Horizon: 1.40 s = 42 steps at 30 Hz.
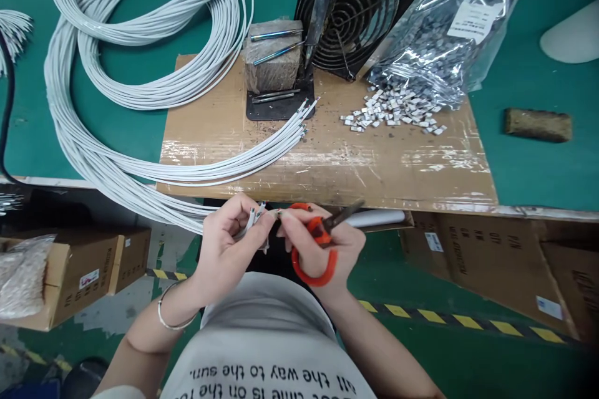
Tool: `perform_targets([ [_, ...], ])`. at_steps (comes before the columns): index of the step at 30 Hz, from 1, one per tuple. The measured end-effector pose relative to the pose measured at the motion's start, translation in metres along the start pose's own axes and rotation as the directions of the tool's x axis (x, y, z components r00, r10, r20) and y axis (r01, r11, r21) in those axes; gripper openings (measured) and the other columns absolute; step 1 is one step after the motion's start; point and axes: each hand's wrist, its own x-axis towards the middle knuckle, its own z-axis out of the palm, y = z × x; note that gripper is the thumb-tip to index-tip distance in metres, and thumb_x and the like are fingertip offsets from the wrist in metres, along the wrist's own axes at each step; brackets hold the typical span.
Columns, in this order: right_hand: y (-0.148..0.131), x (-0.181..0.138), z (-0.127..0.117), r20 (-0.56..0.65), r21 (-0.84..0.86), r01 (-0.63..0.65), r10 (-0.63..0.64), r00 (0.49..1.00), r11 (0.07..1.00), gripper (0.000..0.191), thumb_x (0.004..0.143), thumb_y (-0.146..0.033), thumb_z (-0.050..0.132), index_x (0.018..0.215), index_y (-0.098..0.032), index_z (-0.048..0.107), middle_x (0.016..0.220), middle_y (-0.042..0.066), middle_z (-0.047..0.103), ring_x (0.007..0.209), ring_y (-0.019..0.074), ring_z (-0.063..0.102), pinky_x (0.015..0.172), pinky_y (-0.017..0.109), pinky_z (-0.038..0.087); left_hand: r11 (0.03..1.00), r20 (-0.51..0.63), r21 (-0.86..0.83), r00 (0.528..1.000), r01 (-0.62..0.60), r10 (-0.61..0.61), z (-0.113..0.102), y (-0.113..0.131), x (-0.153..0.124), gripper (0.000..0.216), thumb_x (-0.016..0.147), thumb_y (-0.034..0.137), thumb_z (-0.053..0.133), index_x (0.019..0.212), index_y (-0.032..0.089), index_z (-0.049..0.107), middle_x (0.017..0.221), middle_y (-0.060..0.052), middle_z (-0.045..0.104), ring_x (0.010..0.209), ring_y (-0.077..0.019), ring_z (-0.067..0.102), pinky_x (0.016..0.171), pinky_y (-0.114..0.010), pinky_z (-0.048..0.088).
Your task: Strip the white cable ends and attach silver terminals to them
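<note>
My left hand (234, 240) is closed around the ends of several white cables (187, 215), close to my body at the table's front edge. Small coloured wire tips poke out between its thumb and fingers. My right hand (322, 246) carries orange-handled scissors (316, 262), their dark blades pointing up and to the right. Its thumb and forefinger also pinch at the wire tips beside my left thumb; the exact contact is too small to make out. Another bunch of white cable ends (281, 143) lies on the cardboard sheet (374, 168).
Large white cable coils (140, 31) cover the table's left. A grey block (274, 56) with metal tips and a soldering iron (322, 6) stand before a black fan (360, 6). Small white connectors (397, 109) spill from a plastic bag (449, 43). A brown block (538, 124) lies right.
</note>
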Motion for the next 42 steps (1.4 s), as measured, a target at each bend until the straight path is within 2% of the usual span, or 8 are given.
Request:
perform_targets([
  [2, 0.000, 0.007, -0.012, 0.062, 0.101, -0.182, 0.177, 0.982, 0.978, 0.022, 0.093, -0.026, 0.076, 0.072, -0.023, 0.082, 0.050, -0.003, 0.061, 0.040, 0.0126, 0.051, 0.042, 0.029, 0.042, 1.000, 0.033, -0.007, 0.999, 0.030, -0.030, -0.003, 0.001, 0.003, 0.033, 0.095, 0.041, 0.085, 0.077, 0.019, 0.066, 0.067, 0.002, 0.063, 0.058, -0.0105, 0.051, 0.056, -0.022, 0.044],
  [4, -0.001, 0.013, -0.027, 0.083, 0.095, -0.212, 0.205, 0.975, 0.973, 0.028, 0.096, -0.029, 0.075, 0.068, -0.022, 0.079, 0.047, -0.003, 0.055, 0.041, 0.0121, 0.049, 0.043, 0.028, 0.039, 0.999, 0.064, -0.011, 0.997, 0.046, -0.045, -0.006, 0.004, 0.004, 0.027, 0.095, 0.037, 0.085, 0.080, 0.019, 0.073, 0.070, -0.001, 0.068, 0.060, -0.0116, 0.054, 0.057, -0.023, 0.045],
  [7, -0.003, 0.018, -0.046, 0.182, -0.045, -0.080, 0.087, 0.979, 0.996, 0.036, 0.095, -0.031, 0.076, 0.062, -0.021, 0.066, 0.056, -0.001, 0.057, 0.050, 0.0123, 0.050, 0.050, 0.029, 0.040, 0.998, 0.136, -0.011, 0.989, 0.066, -0.063, -0.008, 0.008, 0.004, 0.017, 0.097, 0.034, 0.082, 0.088, 0.020, 0.083, 0.078, -0.003, 0.075, 0.058, -0.0106, 0.051, 0.054, -0.023, 0.042],
  [10, -0.007, 0.020, -0.058, 0.299, -0.161, 0.022, 0.027, 0.954, 0.987, 0.038, 0.091, -0.029, 0.081, 0.063, -0.020, 0.056, 0.061, -0.003, 0.052, 0.054, 0.0100, 0.042, 0.049, 0.026, 0.034, 0.997, 0.175, 0.017, 0.981, 0.081, -0.083, -0.008, 0.012, 0.003, 0.019, 0.101, 0.033, 0.078, 0.089, 0.020, 0.085, 0.079, -0.004, 0.076, 0.057, -0.0097, 0.047, 0.052, -0.024, 0.037],
  [14, -0.009, 0.020, -0.062, 0.370, -0.232, 0.070, 0.022, 0.929, 0.970, 0.046, 0.088, -0.028, 0.086, 0.063, -0.022, 0.047, 0.059, -0.006, 0.046, 0.052, 0.0085, 0.037, 0.045, 0.024, 0.027, 0.995, 0.169, 0.078, 0.983, 0.057, -0.069, -0.007, 0.014, 0.003, 0.019, 0.101, 0.034, 0.077, 0.090, 0.019, 0.083, 0.076, -0.003, 0.073, 0.057, -0.0103, 0.044, 0.051, -0.025, 0.032],
  [20, -0.002, 0.016, -0.061, 0.436, -0.253, 0.280, -0.149, 0.888, 0.926, 0.045, 0.085, -0.011, 0.076, 0.061, -0.022, 0.040, 0.058, -0.007, 0.035, 0.054, 0.0090, 0.027, 0.047, 0.027, 0.023, 0.990, 0.200, 0.139, 0.978, 0.032, -0.060, -0.011, 0.015, 0.001, 0.025, 0.102, 0.039, 0.076, 0.087, 0.019, 0.080, 0.079, -0.003, 0.071, 0.059, -0.0111, 0.039, 0.053, -0.028, 0.027],
  [28, -0.001, 0.016, -0.058, 0.495, -0.252, 0.304, -0.147, 0.856, 0.919, 0.041, 0.080, -0.006, 0.068, 0.059, -0.023, 0.037, 0.058, -0.007, 0.034, 0.055, 0.0101, 0.028, 0.047, 0.027, 0.022, 0.990, 0.214, 0.127, 0.973, 0.060, -0.087, -0.014, 0.012, -0.001, 0.031, 0.101, 0.048, 0.077, 0.088, 0.020, 0.079, 0.077, -0.003, 0.065, 0.062, -0.0134, 0.038, 0.056, -0.030, 0.026],
  [42, -0.001, 0.015, -0.059, 0.511, -0.238, 0.326, -0.168, 0.843, 0.915, 0.038, 0.080, -0.006, 0.067, 0.060, -0.023, 0.040, 0.058, -0.007, 0.034, 0.055, 0.0102, 0.028, 0.047, 0.027, 0.023, 0.987, 0.224, 0.155, 0.971, 0.048, -0.083, -0.015, 0.014, -0.002, 0.030, 0.101, 0.047, 0.076, 0.086, 0.020, 0.077, 0.074, -0.003, 0.061, 0.064, -0.0151, 0.038, 0.059, -0.032, 0.027],
])
